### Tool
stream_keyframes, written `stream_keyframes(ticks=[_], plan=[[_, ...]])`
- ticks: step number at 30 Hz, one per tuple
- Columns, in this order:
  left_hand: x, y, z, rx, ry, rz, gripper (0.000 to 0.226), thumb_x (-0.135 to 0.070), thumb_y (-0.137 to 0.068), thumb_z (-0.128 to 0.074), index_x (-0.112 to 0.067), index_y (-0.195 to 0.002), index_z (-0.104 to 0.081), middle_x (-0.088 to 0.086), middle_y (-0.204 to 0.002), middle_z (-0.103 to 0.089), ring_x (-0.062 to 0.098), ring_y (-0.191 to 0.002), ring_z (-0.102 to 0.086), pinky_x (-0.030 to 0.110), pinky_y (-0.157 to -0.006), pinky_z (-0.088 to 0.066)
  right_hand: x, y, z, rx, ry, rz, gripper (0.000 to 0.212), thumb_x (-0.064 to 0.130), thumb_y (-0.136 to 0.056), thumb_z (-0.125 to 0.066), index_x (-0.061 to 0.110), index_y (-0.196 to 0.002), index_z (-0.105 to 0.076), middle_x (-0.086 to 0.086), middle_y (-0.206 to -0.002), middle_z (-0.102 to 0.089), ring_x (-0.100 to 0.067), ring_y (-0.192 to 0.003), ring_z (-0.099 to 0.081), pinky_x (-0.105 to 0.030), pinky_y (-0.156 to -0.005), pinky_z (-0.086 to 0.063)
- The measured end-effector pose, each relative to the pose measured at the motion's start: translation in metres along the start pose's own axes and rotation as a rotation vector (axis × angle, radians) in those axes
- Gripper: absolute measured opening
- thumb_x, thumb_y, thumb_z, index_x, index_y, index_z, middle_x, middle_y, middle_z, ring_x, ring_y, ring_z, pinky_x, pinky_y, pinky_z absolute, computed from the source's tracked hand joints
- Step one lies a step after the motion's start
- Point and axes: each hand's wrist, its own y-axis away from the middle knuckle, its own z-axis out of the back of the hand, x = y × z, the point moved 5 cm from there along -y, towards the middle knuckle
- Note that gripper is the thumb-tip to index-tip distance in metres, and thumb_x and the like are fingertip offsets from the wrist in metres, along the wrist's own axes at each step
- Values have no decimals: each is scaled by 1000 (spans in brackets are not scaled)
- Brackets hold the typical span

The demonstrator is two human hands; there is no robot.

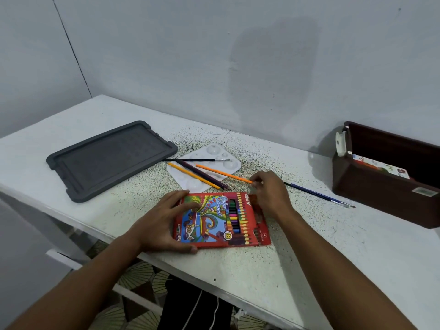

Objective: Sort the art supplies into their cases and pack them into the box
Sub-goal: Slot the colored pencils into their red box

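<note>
A red colour pencil case (221, 220) lies flat on the white table (309, 258). My left hand (164, 222) grips its left edge, thumb under the near side and fingers on top. My right hand (269, 191) pinches the near end of an orange pencil (221, 173) just beyond the case's top right corner. A yellow pencil (192, 175) and a purple pencil (204, 175) lie across a white paint palette (226, 158). A thin black brush (195, 160) rests on the palette's far side. A blue brush (319, 194) lies to the right of my right hand.
A dark grey lid (107, 160) lies flat at the table's left. A dark brown box (381, 196) stands open at the right edge with a printed packet (378, 166) inside. The wall runs close behind the table.
</note>
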Motion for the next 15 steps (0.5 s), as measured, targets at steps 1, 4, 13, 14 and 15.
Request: stream_keyframes(ticks=[1,4,13,14,15], plan=[[0,0,0,5,-1,6,98,-87,-57,-63,-42,-140,-41,0,-156,-23,17,-144,-17,40,-113,-28,-5,3,7,-13,-4,7,15,14,-96,-54,18,-100,-67,1,-100,-57,-16,-91,-53,-34,-76,-44],[0,0,-1,11,-7,8,98,-88,-56,-62,-42,-141,-39,-1,-157,-22,16,-144,-15,41,-113,-28,-27,11,31,-65,1,22,15,10,-95,-55,17,-99,-68,1,-97,-57,-14,-89,-52,-31,-76,-40],[-1,0,0,6,-5,7,97,-87,-56,-63,-44,-140,-39,-2,-156,-23,17,-144,-16,42,-113,-29,-98,47,80,-110,89,-19,16,-1,-86,-63,10,-94,-72,-3,-90,-57,-20,-86,-56,-21,-71,-31],[-1,0,0,2,-1,3,97,-86,-56,-64,-44,-140,-39,-2,-156,-23,17,-144,-16,41,-113,-28,-102,51,82,-104,100,-18,16,-2,-87,-63,10,-94,-72,-3,-90,-57,-20,-86,-56,-23,-71,-32],[-2,0,0,-3,5,-2,96,-85,-56,-66,-43,-139,-40,-1,-156,-24,17,-144,-17,40,-113,-28,-105,55,84,-101,110,-17,17,-2,-87,-62,10,-93,-72,-3,-90,-57,-20,-86,-56,-24,-71,-33]])
